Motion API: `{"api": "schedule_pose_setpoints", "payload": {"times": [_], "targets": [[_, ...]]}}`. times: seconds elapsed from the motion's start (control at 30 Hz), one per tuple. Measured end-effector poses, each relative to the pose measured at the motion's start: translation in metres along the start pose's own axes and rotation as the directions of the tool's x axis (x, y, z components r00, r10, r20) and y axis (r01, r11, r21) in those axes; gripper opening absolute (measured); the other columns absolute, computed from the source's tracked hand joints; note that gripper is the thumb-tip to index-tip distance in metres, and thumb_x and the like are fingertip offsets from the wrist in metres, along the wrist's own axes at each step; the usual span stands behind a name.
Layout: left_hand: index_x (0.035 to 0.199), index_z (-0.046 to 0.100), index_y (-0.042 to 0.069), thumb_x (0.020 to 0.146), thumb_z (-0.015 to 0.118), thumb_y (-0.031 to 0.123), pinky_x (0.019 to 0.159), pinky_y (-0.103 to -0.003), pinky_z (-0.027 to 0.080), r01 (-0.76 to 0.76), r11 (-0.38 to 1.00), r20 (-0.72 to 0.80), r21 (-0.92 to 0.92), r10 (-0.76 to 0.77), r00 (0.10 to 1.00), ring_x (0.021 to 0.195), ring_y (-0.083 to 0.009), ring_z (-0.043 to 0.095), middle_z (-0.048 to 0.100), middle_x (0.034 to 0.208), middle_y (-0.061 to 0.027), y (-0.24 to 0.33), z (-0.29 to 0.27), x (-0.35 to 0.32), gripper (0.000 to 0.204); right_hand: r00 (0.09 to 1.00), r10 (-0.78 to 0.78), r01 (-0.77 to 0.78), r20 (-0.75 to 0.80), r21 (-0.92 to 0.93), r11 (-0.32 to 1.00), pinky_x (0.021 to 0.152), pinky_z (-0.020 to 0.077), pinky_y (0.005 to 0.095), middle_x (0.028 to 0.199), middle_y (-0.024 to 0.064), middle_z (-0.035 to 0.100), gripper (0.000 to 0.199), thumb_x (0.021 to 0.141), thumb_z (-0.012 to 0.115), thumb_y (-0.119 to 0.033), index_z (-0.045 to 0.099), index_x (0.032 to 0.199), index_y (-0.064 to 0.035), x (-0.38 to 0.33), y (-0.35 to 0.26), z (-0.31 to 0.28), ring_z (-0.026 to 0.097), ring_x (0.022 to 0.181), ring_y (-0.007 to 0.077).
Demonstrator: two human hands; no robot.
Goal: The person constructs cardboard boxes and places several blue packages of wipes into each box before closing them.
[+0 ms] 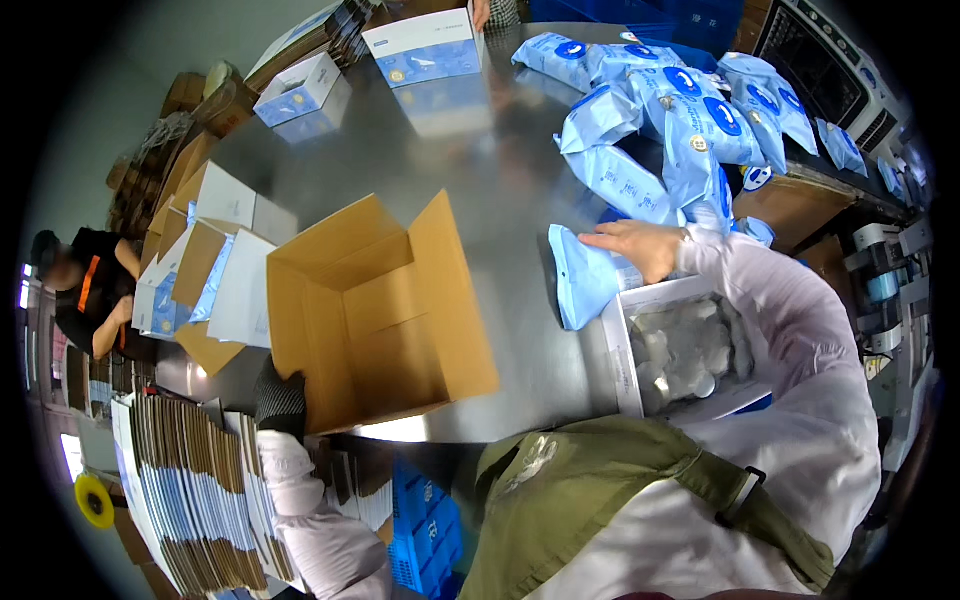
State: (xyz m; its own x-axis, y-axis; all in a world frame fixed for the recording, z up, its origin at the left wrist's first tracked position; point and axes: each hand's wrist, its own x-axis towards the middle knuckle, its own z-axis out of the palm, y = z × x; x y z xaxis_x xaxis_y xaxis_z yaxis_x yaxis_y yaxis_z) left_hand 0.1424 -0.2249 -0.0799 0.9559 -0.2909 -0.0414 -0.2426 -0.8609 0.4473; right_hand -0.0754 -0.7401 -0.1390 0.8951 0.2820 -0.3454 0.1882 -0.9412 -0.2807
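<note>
Open carton steadied at its near edge, flat blue pouch pressed to the steel table.

The right hand (632, 247) is laid palm-down, fingers pressed together and extended, on a light blue pouch (582, 275) lying flat just left of a white tray (620, 350) filled with clear wrapped pieces. The left hand (280, 398), in a dark glove, is set against the near lower corner of the open cardboard box (375, 310); whether its fingers are curled or spread cannot be told. The box's flaps are splayed outward, its interior bare. A strip of bare metal table (510, 200) is left between box and pouch. A heap of blue pouches (680, 125) is piled beyond, flattened cartons (185, 490) stacked by the table's near-left edge.
</note>
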Motion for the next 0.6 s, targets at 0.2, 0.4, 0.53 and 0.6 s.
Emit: {"api": "schedule_pose_setpoints", "payload": {"times": [0.2,0.4,0.53,0.6], "targets": [[0.109,0.054,0.002,0.074,0.058,0.014,0.083,-0.041,0.045,-0.042,0.994,0.021,0.101,0.040,0.999,0.098,-0.0383,0.056,0.059,0.100,-0.0236,0.027,0.004,0.013,0.037,0.928,-0.143,0.210,-0.344,0.166,0.963,0.083,0.0424,0.0394,0.102,0.0220,0.056,0.103,0.040,0.077,-0.016,0.034,0.133,-0.0095,0.074,-0.030,-0.015,0.052,0.098,0.0363],[0.109,0.055,0.005,0.078,0.054,0.018,0.084,-0.043,0.044,-0.045,0.983,0.020,0.180,0.042,0.999,0.098,-0.0386,0.054,0.059,0.102,-0.0223,0.013,-0.020,-0.012,0.034,0.886,0.194,-0.232,-0.420,-0.042,0.972,0.091,0.0375,0.0465,0.125,0.0255,0.041,0.105,0.043,0.081,-0.030,0.032,0.133,-0.0124,0.108,-0.135,-0.009,0.043,0.110,0.0434],[0.111,0.053,0.004,0.073,0.060,0.014,0.085,-0.041,0.044,-0.064,0.987,0.023,0.148,0.062,0.998,0.099,-0.0380,0.054,0.058,0.104,-0.0220,0.006,-0.017,-0.002,0.040,0.829,0.301,-0.005,-0.472,0.532,0.847,0.090,0.0408,0.0375,0.118,0.0197,0.050,0.091,0.046,0.075,-0.015,0.037,0.128,-0.0003,0.111,-0.074,-0.021,0.050,0.107,0.0298],[0.109,0.054,0.003,0.075,0.058,0.016,0.085,-0.042,0.044,-0.086,0.977,0.039,0.196,0.080,0.996,0.099,-0.0378,0.055,0.059,0.103,-0.0222,0.002,-0.013,0.003,0.037,0.854,0.416,0.337,-0.314,0.941,0.017,0.087,0.0440,0.0336,0.114,0.0153,0.052,0.079,0.057,0.064,0.001,0.034,0.130,-0.0027,0.085,-0.068,-0.049,0.053,0.103,0.0283]]}}
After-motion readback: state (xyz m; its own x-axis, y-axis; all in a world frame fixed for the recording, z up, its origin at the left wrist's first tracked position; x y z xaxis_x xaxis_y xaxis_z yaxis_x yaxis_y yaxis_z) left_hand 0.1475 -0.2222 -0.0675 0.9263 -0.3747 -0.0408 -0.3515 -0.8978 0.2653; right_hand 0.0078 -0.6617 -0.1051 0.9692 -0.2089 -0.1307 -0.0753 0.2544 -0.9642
